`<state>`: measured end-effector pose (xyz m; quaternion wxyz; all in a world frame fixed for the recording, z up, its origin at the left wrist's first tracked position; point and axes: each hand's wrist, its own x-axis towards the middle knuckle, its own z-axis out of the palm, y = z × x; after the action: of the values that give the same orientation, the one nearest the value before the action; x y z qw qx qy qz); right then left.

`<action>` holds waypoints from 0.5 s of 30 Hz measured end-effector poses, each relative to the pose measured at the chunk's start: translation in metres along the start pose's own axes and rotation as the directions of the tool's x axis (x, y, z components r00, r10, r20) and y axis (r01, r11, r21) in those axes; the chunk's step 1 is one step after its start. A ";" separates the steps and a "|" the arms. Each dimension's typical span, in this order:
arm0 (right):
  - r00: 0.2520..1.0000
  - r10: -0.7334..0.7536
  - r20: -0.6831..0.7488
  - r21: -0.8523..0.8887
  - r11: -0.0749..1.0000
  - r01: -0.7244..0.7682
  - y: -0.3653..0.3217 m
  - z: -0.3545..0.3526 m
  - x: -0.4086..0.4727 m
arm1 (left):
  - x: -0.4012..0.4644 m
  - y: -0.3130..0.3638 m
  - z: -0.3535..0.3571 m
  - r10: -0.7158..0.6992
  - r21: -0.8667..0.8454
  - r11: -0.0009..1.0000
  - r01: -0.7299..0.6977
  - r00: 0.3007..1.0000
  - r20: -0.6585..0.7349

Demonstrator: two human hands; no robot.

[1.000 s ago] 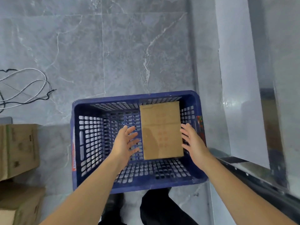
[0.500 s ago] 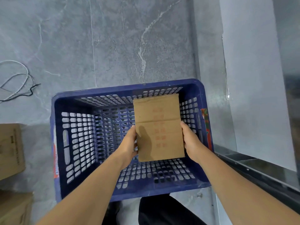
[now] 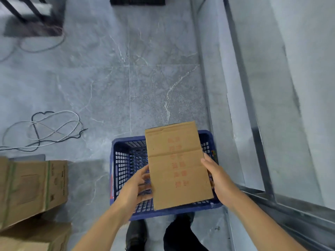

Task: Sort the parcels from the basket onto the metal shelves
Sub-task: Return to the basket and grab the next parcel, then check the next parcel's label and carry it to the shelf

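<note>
A flat brown cardboard parcel with red print hangs above the blue plastic basket, which stands on the grey floor. My left hand grips the parcel's left edge near its lower corner. My right hand holds the right edge. The parcel covers the right half of the basket, so I cannot tell what lies beneath it. The visible basket floor shows no other parcel. A metal shelf frame runs along the right side.
Two big cardboard boxes sit stacked at the lower left. Loose black and white cables lie on the floor to the left. Dark metal legs stand at the far upper left. My feet are just below the basket.
Both hands closed on the parcel's sides and lifted it up out of the basket. The view has pulled back, so the basket looks smaller and lower.
</note>
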<state>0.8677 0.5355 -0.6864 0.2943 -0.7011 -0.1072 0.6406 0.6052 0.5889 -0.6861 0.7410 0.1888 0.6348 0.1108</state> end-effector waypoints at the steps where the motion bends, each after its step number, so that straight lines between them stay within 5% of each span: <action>1: 1.000 -0.024 -0.001 0.010 1.000 0.024 -0.016 0.007 -0.023 | -0.022 0.011 -0.004 0.006 0.000 1.000 -0.006 1.000 0.005; 6: 0.984 -0.176 -0.010 0.039 0.984 0.176 -0.078 0.039 -0.146 | -0.123 0.069 -0.019 0.085 0.077 0.993 -0.088 0.995 0.045; 11: 0.953 -0.301 -0.040 -0.120 0.948 0.295 -0.125 0.057 -0.263 | -0.229 0.118 -0.034 0.156 0.206 0.964 -0.166 0.986 0.065; 15: 0.905 -0.423 -0.030 -0.188 0.892 0.411 -0.164 0.073 -0.333 | -0.315 0.154 -0.044 0.290 0.112 0.944 -0.309 0.943 0.162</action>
<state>0.7826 0.5112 -0.3185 0.3647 -0.7071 -0.3015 0.5254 0.5205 0.6071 -0.3433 0.7446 0.3407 0.5498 0.1650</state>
